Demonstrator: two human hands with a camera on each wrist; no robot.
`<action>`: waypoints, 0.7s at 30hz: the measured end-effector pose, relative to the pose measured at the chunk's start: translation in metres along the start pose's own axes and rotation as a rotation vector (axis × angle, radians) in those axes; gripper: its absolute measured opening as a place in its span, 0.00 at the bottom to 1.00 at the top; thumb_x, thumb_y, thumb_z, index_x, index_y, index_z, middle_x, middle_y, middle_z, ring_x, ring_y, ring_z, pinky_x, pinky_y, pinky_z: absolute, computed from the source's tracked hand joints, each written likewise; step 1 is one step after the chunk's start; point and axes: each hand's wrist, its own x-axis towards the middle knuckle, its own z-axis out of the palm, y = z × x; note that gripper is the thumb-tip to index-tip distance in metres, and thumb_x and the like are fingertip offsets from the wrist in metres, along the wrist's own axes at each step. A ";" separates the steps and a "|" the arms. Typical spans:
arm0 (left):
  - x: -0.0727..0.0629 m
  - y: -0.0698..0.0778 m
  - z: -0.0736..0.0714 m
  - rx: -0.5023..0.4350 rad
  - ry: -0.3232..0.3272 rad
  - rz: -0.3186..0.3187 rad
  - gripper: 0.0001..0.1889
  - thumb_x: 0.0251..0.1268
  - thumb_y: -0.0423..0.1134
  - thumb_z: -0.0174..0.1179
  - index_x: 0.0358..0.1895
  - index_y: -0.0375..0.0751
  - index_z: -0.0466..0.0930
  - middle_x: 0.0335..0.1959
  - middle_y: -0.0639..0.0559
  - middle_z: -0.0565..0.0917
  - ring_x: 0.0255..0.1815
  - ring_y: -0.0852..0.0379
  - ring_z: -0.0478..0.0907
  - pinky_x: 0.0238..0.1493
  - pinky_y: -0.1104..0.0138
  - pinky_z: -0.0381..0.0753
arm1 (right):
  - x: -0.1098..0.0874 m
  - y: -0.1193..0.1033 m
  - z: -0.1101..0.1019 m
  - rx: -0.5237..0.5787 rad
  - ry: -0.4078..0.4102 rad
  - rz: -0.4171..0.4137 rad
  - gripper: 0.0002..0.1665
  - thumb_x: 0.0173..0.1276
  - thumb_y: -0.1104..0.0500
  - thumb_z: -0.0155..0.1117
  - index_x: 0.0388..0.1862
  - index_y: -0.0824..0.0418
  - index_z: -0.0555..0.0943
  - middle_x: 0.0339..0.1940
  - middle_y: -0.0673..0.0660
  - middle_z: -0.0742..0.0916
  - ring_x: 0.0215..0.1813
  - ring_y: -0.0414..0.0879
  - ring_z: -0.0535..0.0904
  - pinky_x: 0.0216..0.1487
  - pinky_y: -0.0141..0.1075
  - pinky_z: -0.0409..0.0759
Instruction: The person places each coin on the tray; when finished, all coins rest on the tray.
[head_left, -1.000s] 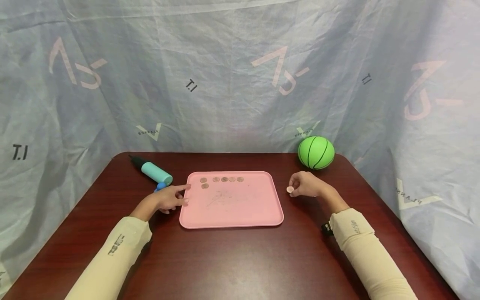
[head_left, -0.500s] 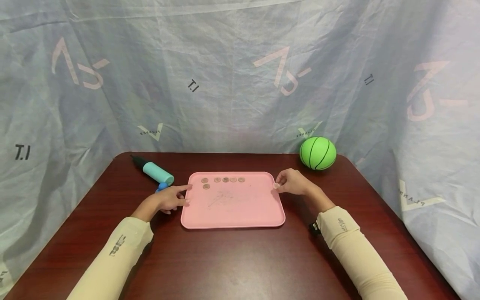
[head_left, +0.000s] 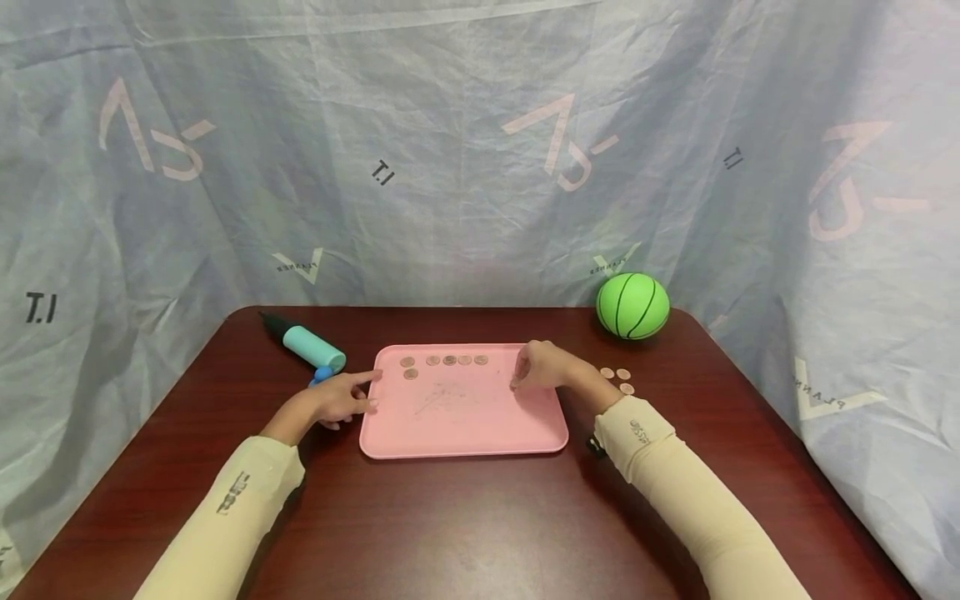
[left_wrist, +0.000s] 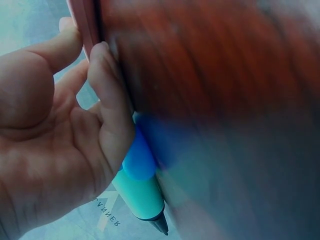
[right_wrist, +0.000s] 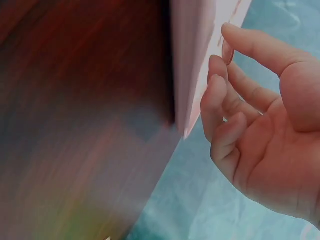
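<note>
A pink tray (head_left: 465, 432) lies on the dark red-brown table, with a row of several coins (head_left: 450, 360) along its far side and one more coin (head_left: 410, 374) just below the row's left end. At the tray's left rim, my left hand (head_left: 339, 398) holds the edge: thumb and index finger reach over it, and other fingers curl against its outside in the left wrist view. Over the tray's right part, my right hand (head_left: 542, 367) pinches a coin (right_wrist: 228, 51) between thumb and fingertips. That coin stands on edge, close to the tray surface.
Three loose coins (head_left: 623, 374) lie on the table right of the tray, beyond the right forearm. A green ball (head_left: 633, 306) sits at the back right. A turquoise and black marker-shaped object (head_left: 311, 346) and a blue round object (head_left: 322, 373) are behind the left hand.
My right hand has carried the coin leftward from the table, across the tray's right rim, to above the tray. The loose coins on the right came into view. The left hand has stayed put.
</note>
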 end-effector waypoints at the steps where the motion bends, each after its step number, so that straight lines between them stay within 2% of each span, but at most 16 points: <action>1: 0.000 0.000 0.000 -0.001 0.000 -0.002 0.35 0.72 0.44 0.60 0.78 0.46 0.57 0.45 0.45 0.75 0.33 0.52 0.74 0.30 0.62 0.81 | 0.002 -0.003 0.002 -0.006 -0.016 -0.002 0.11 0.52 0.54 0.80 0.29 0.56 0.86 0.27 0.46 0.86 0.32 0.41 0.79 0.38 0.35 0.79; 9: 0.000 0.000 0.002 -0.002 -0.004 0.025 0.35 0.72 0.43 0.60 0.78 0.43 0.57 0.47 0.44 0.75 0.35 0.51 0.76 0.31 0.59 0.82 | 0.018 -0.021 0.012 -0.051 -0.047 -0.081 0.09 0.55 0.54 0.77 0.29 0.56 0.86 0.26 0.45 0.86 0.30 0.37 0.76 0.38 0.32 0.77; 21: 0.000 -0.001 0.001 0.009 -0.002 0.011 0.35 0.72 0.44 0.60 0.78 0.45 0.57 0.46 0.45 0.76 0.35 0.52 0.76 0.30 0.61 0.81 | 0.030 -0.037 0.012 -0.055 -0.135 -0.004 0.09 0.57 0.54 0.76 0.32 0.56 0.86 0.26 0.45 0.83 0.29 0.38 0.72 0.35 0.30 0.72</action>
